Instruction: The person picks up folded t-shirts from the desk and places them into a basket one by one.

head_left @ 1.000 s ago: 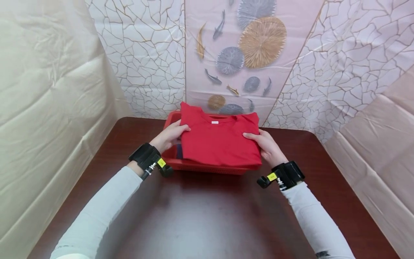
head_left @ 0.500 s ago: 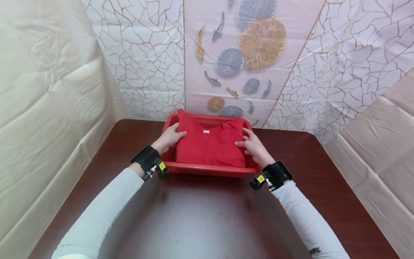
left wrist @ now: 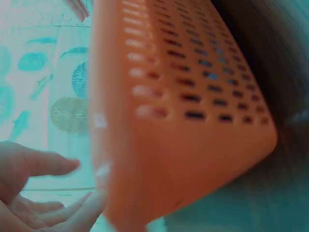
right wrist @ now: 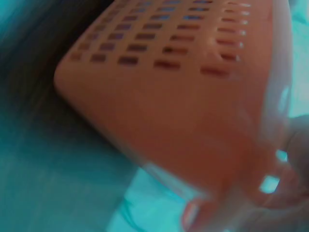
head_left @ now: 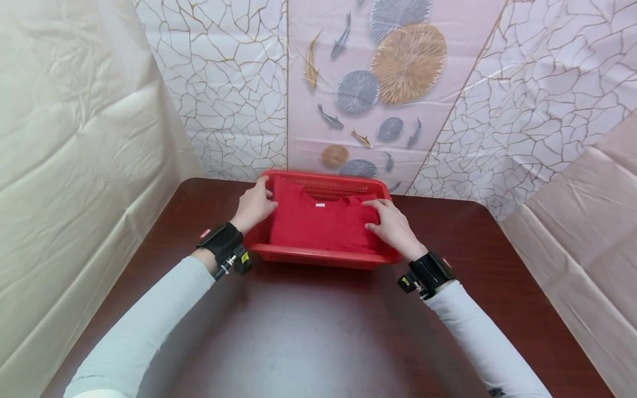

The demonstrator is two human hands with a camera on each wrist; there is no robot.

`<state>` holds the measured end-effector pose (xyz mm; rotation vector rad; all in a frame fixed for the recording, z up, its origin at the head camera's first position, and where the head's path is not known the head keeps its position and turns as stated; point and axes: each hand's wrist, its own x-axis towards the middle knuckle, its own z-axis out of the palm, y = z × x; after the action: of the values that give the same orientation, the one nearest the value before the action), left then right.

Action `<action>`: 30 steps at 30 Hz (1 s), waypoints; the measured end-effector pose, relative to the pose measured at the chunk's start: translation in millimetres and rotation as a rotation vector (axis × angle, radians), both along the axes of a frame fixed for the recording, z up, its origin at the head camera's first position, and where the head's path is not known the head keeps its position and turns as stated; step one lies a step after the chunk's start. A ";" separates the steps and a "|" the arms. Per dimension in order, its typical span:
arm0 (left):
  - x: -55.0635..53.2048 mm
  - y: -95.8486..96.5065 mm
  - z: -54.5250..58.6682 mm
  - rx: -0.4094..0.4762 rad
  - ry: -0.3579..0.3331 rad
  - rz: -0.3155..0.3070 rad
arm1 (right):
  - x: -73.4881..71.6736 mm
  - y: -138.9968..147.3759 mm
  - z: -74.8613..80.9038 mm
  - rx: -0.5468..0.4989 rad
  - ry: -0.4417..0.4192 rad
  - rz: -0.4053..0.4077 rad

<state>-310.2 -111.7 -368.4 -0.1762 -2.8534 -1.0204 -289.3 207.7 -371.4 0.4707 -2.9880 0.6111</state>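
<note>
A folded red T-shirt [head_left: 323,224] with a small white neck label lies inside a red plastic basket [head_left: 318,255]. At the basket's left end is my left hand [head_left: 254,207], its fingers loosely bent above the rim and apart from the shirt. In the left wrist view that hand [left wrist: 41,193] has thumb and fingers spread beside the basket's perforated wall [left wrist: 183,140]. My right hand [head_left: 395,226] hovers over the right end, thumb and forefinger parted close to the shirt's edge. Part of the right hand [right wrist: 294,179] shows blurred beside the rim in the right wrist view.
The basket stands near the far edge of a dark reddish-brown table [head_left: 308,331]. Behind it hangs a patterned cloth [head_left: 358,127], and pale cloth walls [head_left: 89,166] flank the table. A black camera strap [head_left: 221,243] is on each wrist.
The red T-shirt has come down from above the basket to lie flat inside it. Both hands have let go of its sides, and the left has risen slightly.
</note>
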 end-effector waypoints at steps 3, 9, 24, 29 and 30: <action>1.4 3.0 7.8 -0.070 0.083 -0.152 | 5.0 -0.5 6.0 0.064 0.041 0.202; 7.5 19.8 -3.4 -0.333 -0.120 -0.593 | 6.5 -5.4 -5.6 0.161 -0.211 0.370; 25.0 29.2 -42.6 -0.427 -0.513 -0.534 | 13.4 -6.5 -38.1 0.224 -0.593 0.142; 21.8 24.9 -36.8 -0.417 -0.398 -0.543 | 13.2 -10.9 -31.6 0.185 -0.503 0.177; 23.3 24.4 -33.9 -0.407 -0.359 -0.543 | 13.0 -11.1 -30.5 0.192 -0.463 0.189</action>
<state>-286.9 -87.4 -402.3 -0.9315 -3.4094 -0.5451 -276.4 196.6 -401.9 0.7198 -3.4917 0.5049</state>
